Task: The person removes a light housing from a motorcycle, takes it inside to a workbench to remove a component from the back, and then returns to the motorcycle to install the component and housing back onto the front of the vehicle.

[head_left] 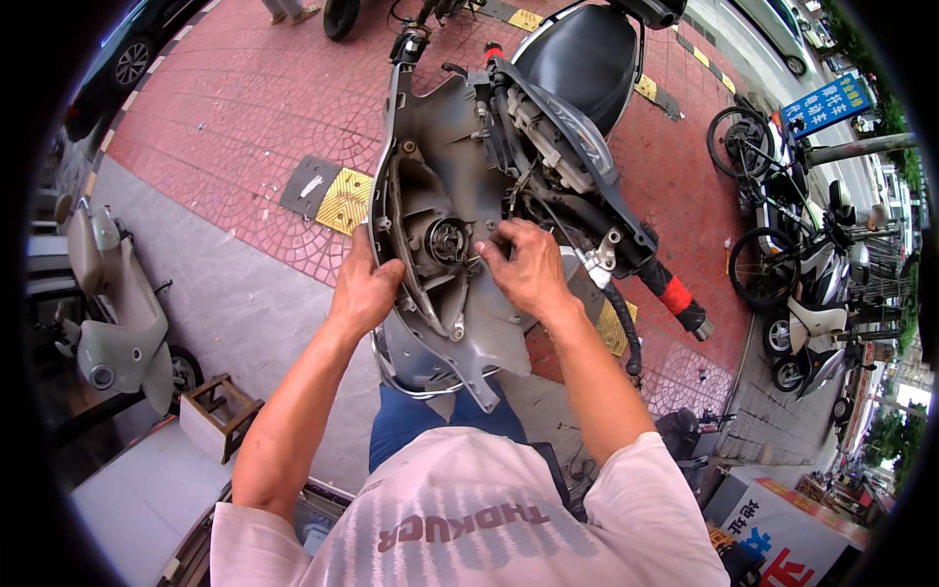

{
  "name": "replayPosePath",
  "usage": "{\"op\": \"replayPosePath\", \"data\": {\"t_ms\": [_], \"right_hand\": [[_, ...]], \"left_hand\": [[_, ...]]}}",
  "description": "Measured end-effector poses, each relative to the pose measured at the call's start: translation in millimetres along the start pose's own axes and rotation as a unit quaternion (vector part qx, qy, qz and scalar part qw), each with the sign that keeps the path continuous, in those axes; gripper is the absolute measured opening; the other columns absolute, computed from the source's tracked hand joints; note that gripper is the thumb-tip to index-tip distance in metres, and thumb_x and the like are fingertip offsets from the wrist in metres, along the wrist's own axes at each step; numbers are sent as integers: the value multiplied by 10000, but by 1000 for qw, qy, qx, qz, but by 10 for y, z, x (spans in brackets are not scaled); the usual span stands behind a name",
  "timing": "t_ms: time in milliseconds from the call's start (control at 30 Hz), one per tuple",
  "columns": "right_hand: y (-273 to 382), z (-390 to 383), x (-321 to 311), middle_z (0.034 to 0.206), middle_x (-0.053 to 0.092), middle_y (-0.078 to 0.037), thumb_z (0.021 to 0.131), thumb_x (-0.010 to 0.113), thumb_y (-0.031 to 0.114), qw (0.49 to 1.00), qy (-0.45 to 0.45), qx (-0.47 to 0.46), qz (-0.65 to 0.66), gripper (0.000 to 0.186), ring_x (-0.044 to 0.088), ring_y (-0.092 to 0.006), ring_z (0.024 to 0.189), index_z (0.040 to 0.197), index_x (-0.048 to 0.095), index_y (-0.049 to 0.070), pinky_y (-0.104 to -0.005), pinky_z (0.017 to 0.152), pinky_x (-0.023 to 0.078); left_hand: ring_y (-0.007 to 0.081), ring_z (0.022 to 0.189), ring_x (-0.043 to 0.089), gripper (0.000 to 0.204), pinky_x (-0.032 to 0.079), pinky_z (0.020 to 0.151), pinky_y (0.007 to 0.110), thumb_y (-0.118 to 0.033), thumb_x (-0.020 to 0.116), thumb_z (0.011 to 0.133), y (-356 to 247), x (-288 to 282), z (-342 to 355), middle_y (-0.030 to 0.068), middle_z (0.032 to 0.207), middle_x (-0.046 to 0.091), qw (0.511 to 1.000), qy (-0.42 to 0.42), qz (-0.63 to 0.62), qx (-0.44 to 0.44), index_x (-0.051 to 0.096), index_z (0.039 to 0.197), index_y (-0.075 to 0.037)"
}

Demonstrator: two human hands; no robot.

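A grey plastic scooter front panel (pixel 479 338), its dusty inner side up, lies before me against the scooter's front. My left hand (pixel 367 289) grips its left edge, thumb on the inner face and fingers behind the rim. A round dark headlight socket (pixel 447 241) sits in the panel's middle. Just right of that socket, my right hand (pixel 528 264) is closed with bent fingers over the panel; whatever is between its fingertips is too small to make out. Dark wiring (pixel 523 186) runs beside it toward the handlebar.
The handlebar's red-taped grip (pixel 675 295) points to the lower right, with a brake lever (pixel 626 328) beside it. Beyond is the black seat (pixel 577 59). A pale scooter (pixel 122 313) and a wooden stool (pixel 220 416) stand at left. Bikes (pixel 768 269) are parked at right.
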State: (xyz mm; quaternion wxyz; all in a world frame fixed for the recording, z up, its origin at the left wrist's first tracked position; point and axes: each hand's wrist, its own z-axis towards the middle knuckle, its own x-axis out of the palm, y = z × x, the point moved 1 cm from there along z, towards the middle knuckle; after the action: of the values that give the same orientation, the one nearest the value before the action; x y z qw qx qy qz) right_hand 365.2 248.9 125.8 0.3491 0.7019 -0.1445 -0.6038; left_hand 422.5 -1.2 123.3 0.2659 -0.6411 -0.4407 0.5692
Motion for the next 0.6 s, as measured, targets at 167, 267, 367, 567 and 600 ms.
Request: {"op": "replayPosePath", "data": {"t_ms": [167, 267, 367, 567, 600], "right_hand": [[105, -96, 53, 955, 679, -161, 862, 822, 208, 999, -10, -46, 7, 250, 672, -370, 940, 1006, 739, 21, -461, 830, 533], [169, -116, 110, 1034, 681, -175, 853, 830, 227, 1000, 3, -12, -11, 281, 683, -386, 1007, 1037, 762, 26, -483, 869, 551], [149, -102, 151, 1018, 677, -173, 862, 826, 239, 999, 1, 25, 21, 274, 685, -390, 965, 1028, 773, 27, -477, 841, 544], [124, -85, 190, 1003, 686, -172, 867, 822, 246, 999, 7, 46, 23, 257, 690, -389, 921, 999, 781, 30, -472, 818, 536], [115, -87, 211, 1004, 690, -173, 866, 822, 245, 998, 9, 58, 31, 255, 691, -388, 924, 997, 781, 30, -472, 821, 536]], "left_hand": [[533, 1141, 637, 591, 487, 1010, 518, -164, 616, 877, 115, 30, 26, 358, 1194, 673, 1000, 2, -7, -5, 452, 1408, 38], [532, 1160, 632, 595, 482, 1022, 519, -164, 629, 876, 192, 53, 19, 360, 1207, 669, 1000, -5, -24, -2, 454, 1404, 46], [530, 1167, 632, 596, 481, 1028, 517, -168, 641, 875, 193, 53, 19, 360, 1210, 669, 1000, -7, -27, -3, 457, 1396, 56], [522, 1171, 636, 605, 484, 1031, 513, -180, 648, 875, 17, 15, -3, 361, 1208, 671, 1000, 1, -13, -26, 460, 1397, 63], [520, 1170, 638, 608, 485, 1031, 512, -182, 649, 875, 8, 11, -10, 360, 1208, 671, 999, 2, -20, -26, 460, 1399, 62]]}}
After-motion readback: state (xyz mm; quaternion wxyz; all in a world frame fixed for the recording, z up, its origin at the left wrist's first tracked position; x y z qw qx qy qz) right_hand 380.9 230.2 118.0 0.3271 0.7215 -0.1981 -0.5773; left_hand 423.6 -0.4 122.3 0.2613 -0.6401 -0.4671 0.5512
